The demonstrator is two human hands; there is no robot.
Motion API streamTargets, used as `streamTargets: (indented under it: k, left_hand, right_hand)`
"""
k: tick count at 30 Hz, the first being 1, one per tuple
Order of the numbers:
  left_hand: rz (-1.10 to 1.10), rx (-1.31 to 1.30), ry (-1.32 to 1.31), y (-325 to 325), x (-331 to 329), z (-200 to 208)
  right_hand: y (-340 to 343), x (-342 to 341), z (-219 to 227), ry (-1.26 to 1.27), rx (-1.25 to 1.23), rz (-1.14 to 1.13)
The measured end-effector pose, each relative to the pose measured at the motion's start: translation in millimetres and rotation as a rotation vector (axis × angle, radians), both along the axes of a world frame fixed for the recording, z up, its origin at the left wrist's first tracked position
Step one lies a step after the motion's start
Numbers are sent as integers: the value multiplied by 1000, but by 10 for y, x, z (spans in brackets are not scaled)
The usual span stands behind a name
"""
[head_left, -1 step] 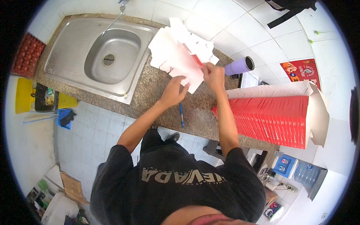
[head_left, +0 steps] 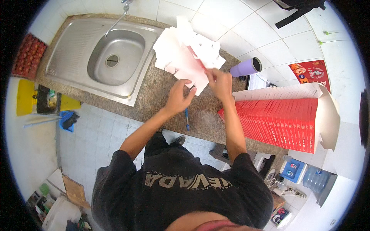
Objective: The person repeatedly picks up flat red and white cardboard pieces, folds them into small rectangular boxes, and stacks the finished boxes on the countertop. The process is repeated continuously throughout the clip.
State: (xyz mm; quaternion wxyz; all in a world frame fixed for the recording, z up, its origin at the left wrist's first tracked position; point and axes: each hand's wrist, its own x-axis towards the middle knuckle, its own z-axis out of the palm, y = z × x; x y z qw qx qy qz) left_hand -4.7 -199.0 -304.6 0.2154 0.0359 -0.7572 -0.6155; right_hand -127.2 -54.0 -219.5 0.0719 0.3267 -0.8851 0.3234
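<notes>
On the counter's far side lies a loose pile of white cardboard box blanks [head_left: 173, 48]. The topmost cardboard box blank [head_left: 190, 73] has its white side up, with a red strip showing along a fold. My left hand [head_left: 179, 96] is curled at its near left edge, thumb and forefinger either side of the near corner. The fingers of my right hand [head_left: 219, 81] are closed on the right edge, by the red fold. My fingertips are partly hidden there. A blue pen [head_left: 187, 119] lies on the counter between my forearms.
Right of my right forearm stands a long row of folded red boxes [head_left: 277, 123] in an open white carton [head_left: 327, 119]. A purple tumbler [head_left: 246, 67] lies tilted beyond my right hand. To the left is a steel sink [head_left: 135, 86] set in the speckled counter [head_left: 148, 100].
My right hand has shifted slightly down along the fold, and the red strip shows a little differently. My left hand stays at the near edge.
</notes>
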Motion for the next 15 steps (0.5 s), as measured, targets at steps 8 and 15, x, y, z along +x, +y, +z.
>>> streamTargets:
  k: [8, 15]
  left_hand:
    - [-58, -695, 163, 86, 1723, 1487]
    - [-515, -648, -714, 313, 2582, 1256]
  right_hand:
    - [321, 1902, 441, -67, 102, 523]
    - [803, 2429, 219, -762, 244, 927]
